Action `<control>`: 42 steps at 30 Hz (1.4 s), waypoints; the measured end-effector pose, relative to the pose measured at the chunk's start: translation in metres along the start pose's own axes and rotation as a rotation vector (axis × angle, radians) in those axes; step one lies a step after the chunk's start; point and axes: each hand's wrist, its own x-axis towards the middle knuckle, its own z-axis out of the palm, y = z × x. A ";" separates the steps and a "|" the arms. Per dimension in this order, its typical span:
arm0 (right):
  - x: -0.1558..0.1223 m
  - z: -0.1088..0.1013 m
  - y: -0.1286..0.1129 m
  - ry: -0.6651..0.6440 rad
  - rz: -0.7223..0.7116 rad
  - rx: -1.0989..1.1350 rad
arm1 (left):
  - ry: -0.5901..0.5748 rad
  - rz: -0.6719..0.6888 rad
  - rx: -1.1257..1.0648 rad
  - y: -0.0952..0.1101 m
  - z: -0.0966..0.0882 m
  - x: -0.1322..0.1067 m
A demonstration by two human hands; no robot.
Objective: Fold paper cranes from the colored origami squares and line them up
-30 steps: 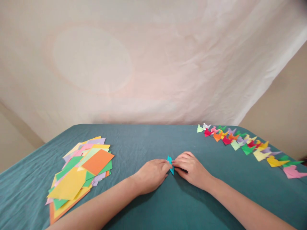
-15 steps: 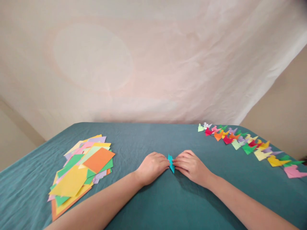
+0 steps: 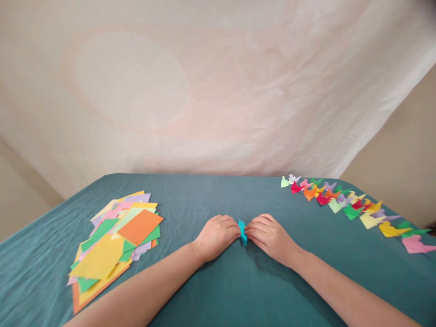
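Observation:
A small turquoise origami crane (image 3: pixel 243 232) is held upright between my two hands, in the middle of the table near me. My left hand (image 3: pixel 218 237) pinches its left side with thumb and fingers together. From the other side my right hand (image 3: pixel 269 236) grips it in the same way, fingertips pressed close. The fingers hide part of the folded paper; its pointed top and lower tip show between them.
On the left lies a loose pile of coloured paper squares (image 3: pixel 102 259). Several finished paper cranes (image 3: pixel 371 220) stand in slanting rows along the right side. A dark green cloth (image 3: pixel 211 290) covers the table, with a pale draped sheet (image 3: pixel 218 91) behind.
Both hands keep their pinch on the turquoise crane. The crane has shifted very slightly and its lower part looks a little narrower between the fingers.

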 end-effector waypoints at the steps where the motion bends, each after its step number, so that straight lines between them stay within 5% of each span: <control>1: 0.000 0.001 0.000 -0.005 0.014 0.015 | 0.006 -0.015 -0.023 -0.001 0.000 0.000; 11: 0.003 0.004 -0.003 -0.014 0.285 0.269 | 0.038 -0.035 -0.211 -0.004 0.000 0.002; 28: 0.008 0.013 -0.003 0.032 0.417 0.283 | 0.089 -0.249 -0.276 0.001 0.006 0.004; 37: 0.008 0.016 0.000 0.050 0.440 0.298 | 0.094 -0.251 -0.240 0.002 0.004 0.004; 42: 0.008 0.017 0.000 0.046 0.445 0.302 | 0.043 -0.120 -0.079 0.013 -0.004 0.002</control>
